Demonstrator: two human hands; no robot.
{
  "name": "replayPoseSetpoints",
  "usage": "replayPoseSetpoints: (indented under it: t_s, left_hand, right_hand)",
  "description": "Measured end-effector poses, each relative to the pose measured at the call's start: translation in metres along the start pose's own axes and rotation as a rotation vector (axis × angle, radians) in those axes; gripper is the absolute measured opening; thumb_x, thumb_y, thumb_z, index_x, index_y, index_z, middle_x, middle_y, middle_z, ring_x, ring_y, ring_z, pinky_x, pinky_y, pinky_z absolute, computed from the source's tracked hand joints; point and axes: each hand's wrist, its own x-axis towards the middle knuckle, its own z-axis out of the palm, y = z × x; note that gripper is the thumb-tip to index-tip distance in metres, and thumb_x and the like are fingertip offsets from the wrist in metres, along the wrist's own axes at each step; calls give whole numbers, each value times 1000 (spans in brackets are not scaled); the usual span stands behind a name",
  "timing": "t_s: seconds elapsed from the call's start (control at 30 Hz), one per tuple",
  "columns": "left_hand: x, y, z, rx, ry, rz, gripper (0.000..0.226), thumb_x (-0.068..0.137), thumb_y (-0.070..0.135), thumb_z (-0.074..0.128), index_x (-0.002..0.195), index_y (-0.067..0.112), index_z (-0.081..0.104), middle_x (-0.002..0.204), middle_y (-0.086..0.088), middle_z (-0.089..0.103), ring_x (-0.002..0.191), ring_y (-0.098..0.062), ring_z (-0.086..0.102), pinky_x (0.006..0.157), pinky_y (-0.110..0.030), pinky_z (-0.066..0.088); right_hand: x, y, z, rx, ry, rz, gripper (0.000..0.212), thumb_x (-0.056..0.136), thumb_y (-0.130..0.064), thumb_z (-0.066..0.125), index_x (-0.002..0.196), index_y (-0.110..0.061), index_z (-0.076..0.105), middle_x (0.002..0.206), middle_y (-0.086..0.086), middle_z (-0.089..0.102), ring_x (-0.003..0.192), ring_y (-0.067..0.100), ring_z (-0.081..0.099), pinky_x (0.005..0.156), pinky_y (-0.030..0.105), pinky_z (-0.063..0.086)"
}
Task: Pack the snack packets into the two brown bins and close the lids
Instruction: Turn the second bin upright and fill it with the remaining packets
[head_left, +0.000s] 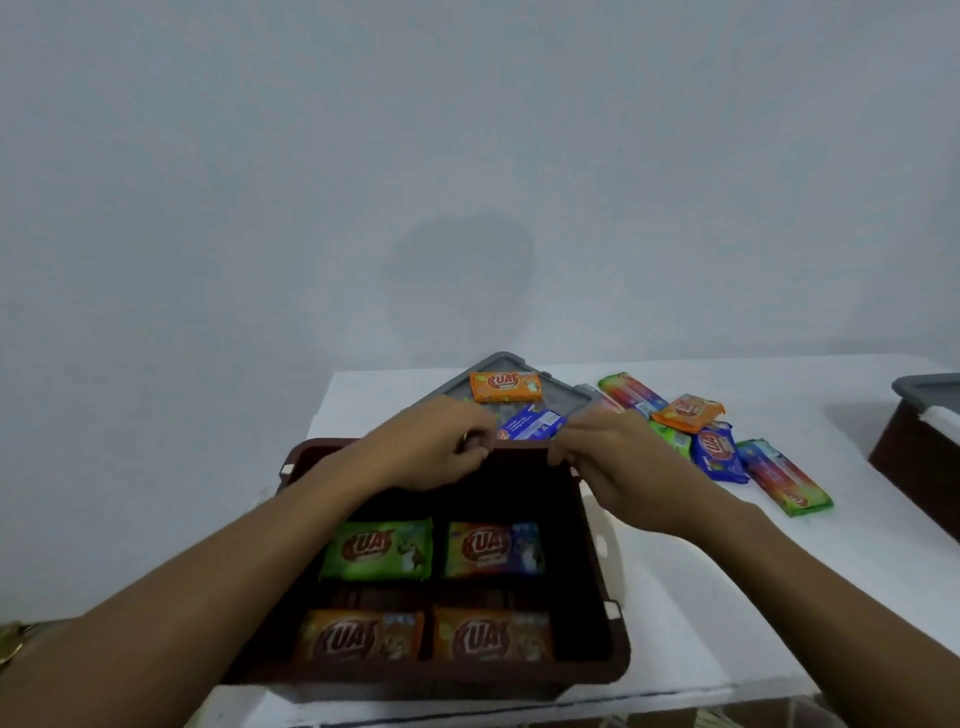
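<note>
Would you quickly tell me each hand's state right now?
Left hand: fingers curled, grip cannot be told.
Right hand: at the blue packet, grip cannot be told.

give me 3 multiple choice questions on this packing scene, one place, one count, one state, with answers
1. Where does the grey lid lie? A on a bin B on the table behind the near brown bin C on the floor
2. How many packets show inside the near brown bin? A two B six C four
3. The near brown bin is A open B lidded C upside down

1 B: it lies past the bin's far rim, an orange packet on it.
2 C: a green packet, a yellow-blue packet, two orange packets.
3 A: its inside is in view.
</note>
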Motion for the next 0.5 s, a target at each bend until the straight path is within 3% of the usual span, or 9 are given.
replayPoseSetpoints:
  t_s: [0.1,0.17,0.23,0.3,0.37,0.43,0.5]
  left_hand:
    - [35,20,7,-2,53,-15,5,91,24,57,87,24,61,88,10,61,81,-10,53,69,-32,46]
    - [60,31,14,57,70,-44,6,90,23,55,86,21,60,90,8,60,82,-12,52,63,-26,41]
    - [80,33,20,115,84,-91,6,89,22,52,86,21,58,92,7,58,82,-13,51,58,-25,36]
    - [101,27,25,125,67,-160,9,90,19,51,89,20,60,95,6,60,83,-14,51,61,-25,39]
    - [116,13,27,121,13,-260,9,92,18,52,90,21,60,100,3,62,88,-16,55,72,-34,48]
    - [128,-3,25,142,-17,-334,8,92,18,55,88,24,56,103,0,61,93,-21,56,80,-40,50]
    - [134,-19,22,187,-56,-398,6,90,18,58,90,24,56,107,-4,61,94,-22,56,81,-40,49]
  right_hand:
    - [-26,53,23,92,77,285,31,95,-15,51,124,-24,58,126,-2,61,116,17,53,96,40,48]
    - [-48,89,42,-10,-115,513,47,96,-26,52,142,-29,41,148,-1,43,136,21,37,110,47,36]
    - [-65,115,56,-66,-284,618,59,96,-37,52,149,-33,26,158,-2,25,145,23,20,116,53,24]
    - [-76,136,61,-61,-303,638,67,95,-44,51,152,-33,18,162,-3,14,148,23,11,116,54,19]
    - [-75,146,64,-71,-316,608,67,96,-45,48,153,-33,13,163,-3,8,149,23,7,116,54,16]
    - [-68,151,68,-70,-342,571,64,99,-35,46,153,-33,13,163,-1,8,148,26,8,116,53,16]
    - [-61,154,72,-57,-358,521,67,97,-18,50,153,-32,17,162,3,13,146,28,18,116,48,25]
